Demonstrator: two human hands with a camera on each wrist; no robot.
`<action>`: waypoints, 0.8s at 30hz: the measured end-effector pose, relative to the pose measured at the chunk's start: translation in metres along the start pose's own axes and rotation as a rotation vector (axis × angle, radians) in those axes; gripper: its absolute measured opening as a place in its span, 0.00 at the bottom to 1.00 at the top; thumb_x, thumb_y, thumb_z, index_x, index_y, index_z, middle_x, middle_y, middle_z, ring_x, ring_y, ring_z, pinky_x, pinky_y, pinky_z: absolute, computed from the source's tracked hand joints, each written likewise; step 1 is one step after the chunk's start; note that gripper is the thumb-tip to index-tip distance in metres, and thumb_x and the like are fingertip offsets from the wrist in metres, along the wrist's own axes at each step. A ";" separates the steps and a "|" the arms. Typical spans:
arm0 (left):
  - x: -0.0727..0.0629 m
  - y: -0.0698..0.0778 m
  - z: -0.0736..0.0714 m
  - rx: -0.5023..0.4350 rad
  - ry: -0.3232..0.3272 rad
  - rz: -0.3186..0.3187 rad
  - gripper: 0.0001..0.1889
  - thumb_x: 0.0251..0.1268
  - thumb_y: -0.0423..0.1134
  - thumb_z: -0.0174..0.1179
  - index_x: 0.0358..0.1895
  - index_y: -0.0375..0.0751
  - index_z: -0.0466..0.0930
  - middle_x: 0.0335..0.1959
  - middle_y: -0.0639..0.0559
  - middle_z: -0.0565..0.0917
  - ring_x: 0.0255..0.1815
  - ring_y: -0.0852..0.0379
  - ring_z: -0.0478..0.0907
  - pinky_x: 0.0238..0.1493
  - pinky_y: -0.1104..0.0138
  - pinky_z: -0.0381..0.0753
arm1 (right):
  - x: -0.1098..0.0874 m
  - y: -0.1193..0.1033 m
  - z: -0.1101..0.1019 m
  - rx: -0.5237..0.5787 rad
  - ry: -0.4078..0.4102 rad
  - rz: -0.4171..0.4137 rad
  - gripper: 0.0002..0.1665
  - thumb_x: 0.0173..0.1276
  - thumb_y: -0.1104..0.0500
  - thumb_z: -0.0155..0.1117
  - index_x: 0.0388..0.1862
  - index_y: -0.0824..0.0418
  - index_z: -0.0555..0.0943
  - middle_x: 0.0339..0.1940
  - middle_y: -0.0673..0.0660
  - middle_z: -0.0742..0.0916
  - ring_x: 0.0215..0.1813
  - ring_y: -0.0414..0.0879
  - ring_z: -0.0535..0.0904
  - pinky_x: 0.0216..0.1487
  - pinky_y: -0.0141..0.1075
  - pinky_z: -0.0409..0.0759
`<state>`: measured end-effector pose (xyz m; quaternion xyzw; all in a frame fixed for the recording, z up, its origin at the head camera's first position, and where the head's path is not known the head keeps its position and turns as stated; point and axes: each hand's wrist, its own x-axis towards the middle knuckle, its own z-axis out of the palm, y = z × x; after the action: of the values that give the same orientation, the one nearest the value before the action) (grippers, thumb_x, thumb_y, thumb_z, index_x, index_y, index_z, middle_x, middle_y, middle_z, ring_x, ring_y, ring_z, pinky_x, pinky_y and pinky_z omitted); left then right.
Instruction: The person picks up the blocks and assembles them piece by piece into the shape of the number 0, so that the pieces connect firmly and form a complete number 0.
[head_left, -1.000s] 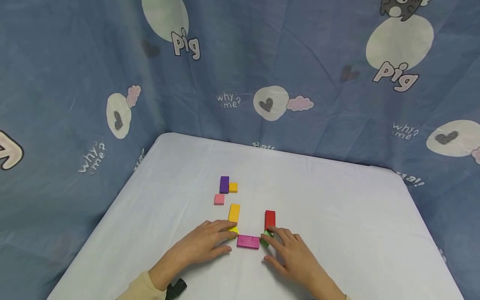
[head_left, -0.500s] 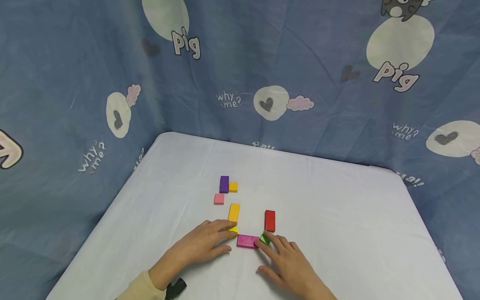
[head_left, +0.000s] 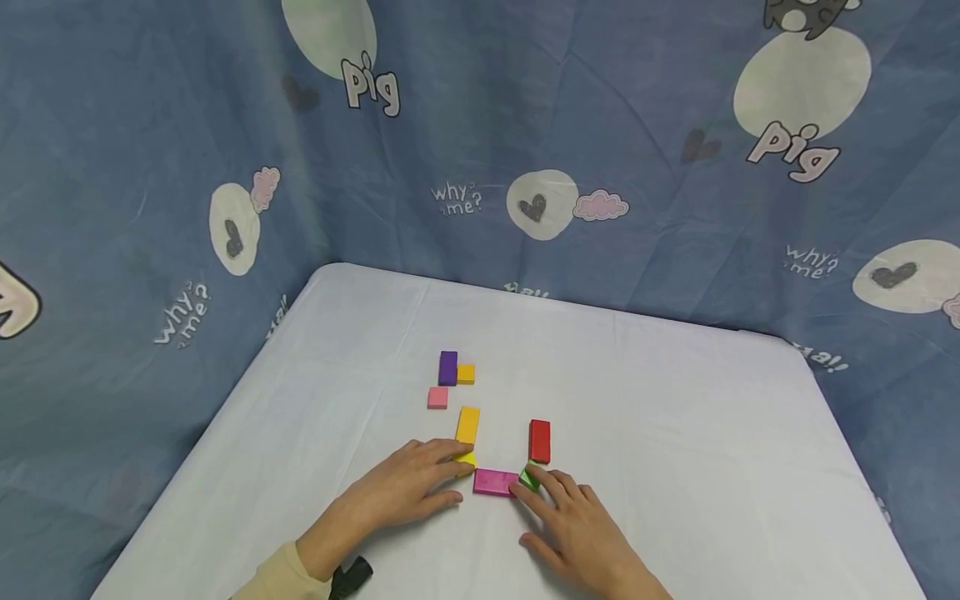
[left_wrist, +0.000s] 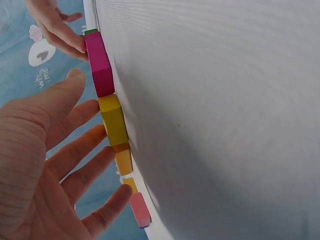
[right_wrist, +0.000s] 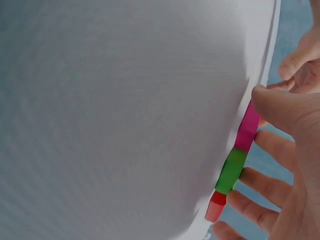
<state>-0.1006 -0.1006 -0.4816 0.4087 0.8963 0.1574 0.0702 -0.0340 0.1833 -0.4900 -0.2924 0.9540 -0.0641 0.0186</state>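
My left hand [head_left: 405, 485] lies with fingers spread, its fingertips on a yellow block [left_wrist: 114, 122] that they partly cover in the head view. Touching that block is a long orange-yellow block [head_left: 468, 423]. My right hand [head_left: 576, 527] has its index fingertip at the right end of a magenta block [head_left: 492, 482] and another fingertip on a green block [right_wrist: 231, 171]. A red block [head_left: 539, 441] lies just beyond the green one. Both thumbs stand apart from the blocks, and neither hand grips anything.
Farther back, a purple block [head_left: 447, 367] lies against a small orange block [head_left: 466, 373], with a pink block [head_left: 437, 397] just in front. A white cloth covers the table [head_left: 675, 417]. A blue printed curtain [head_left: 480, 125] hangs behind it.
My right hand has shifted a little left, its fingers leaving the red block's near end for the green and magenta blocks. The green block has moved slightly. My left hand has stayed in place.
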 end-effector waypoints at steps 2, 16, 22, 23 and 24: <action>0.000 0.000 0.000 0.000 -0.001 0.002 0.22 0.68 0.52 0.61 0.61 0.51 0.80 0.67 0.53 0.72 0.66 0.54 0.68 0.58 0.55 0.72 | 0.000 0.000 -0.001 0.000 -0.020 0.006 0.36 0.69 0.36 0.57 0.73 0.44 0.68 0.73 0.52 0.68 0.66 0.51 0.67 0.56 0.50 0.74; 0.001 -0.004 -0.007 0.018 0.073 -0.020 0.19 0.69 0.52 0.59 0.59 0.52 0.81 0.67 0.51 0.73 0.66 0.53 0.69 0.60 0.53 0.70 | 0.001 0.000 -0.002 -0.010 -0.093 0.027 0.39 0.68 0.34 0.57 0.75 0.43 0.65 0.76 0.52 0.64 0.69 0.52 0.65 0.60 0.51 0.72; 0.002 -0.018 -0.019 0.060 0.133 -0.136 0.22 0.68 0.52 0.60 0.61 0.49 0.80 0.67 0.48 0.72 0.65 0.49 0.70 0.60 0.51 0.71 | 0.001 0.000 -0.004 -0.013 -0.101 0.024 0.39 0.68 0.34 0.57 0.75 0.42 0.64 0.76 0.52 0.64 0.69 0.52 0.65 0.59 0.50 0.73; 0.002 -0.021 -0.021 0.069 0.147 -0.152 0.22 0.68 0.51 0.61 0.61 0.47 0.80 0.67 0.47 0.73 0.65 0.48 0.71 0.59 0.51 0.72 | 0.001 0.000 -0.004 -0.013 -0.096 0.023 0.39 0.68 0.34 0.57 0.75 0.42 0.64 0.76 0.52 0.64 0.68 0.52 0.65 0.59 0.50 0.73; 0.002 -0.023 -0.022 0.076 0.163 -0.166 0.23 0.67 0.50 0.62 0.62 0.46 0.79 0.66 0.46 0.73 0.64 0.47 0.72 0.58 0.50 0.73 | 0.001 0.001 -0.003 -0.009 -0.087 0.019 0.39 0.68 0.35 0.58 0.75 0.43 0.64 0.75 0.52 0.65 0.68 0.52 0.65 0.58 0.50 0.73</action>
<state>-0.1243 -0.1180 -0.4687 0.3213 0.9350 0.1497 -0.0057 -0.0356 0.1838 -0.4869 -0.2858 0.9553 -0.0466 0.0596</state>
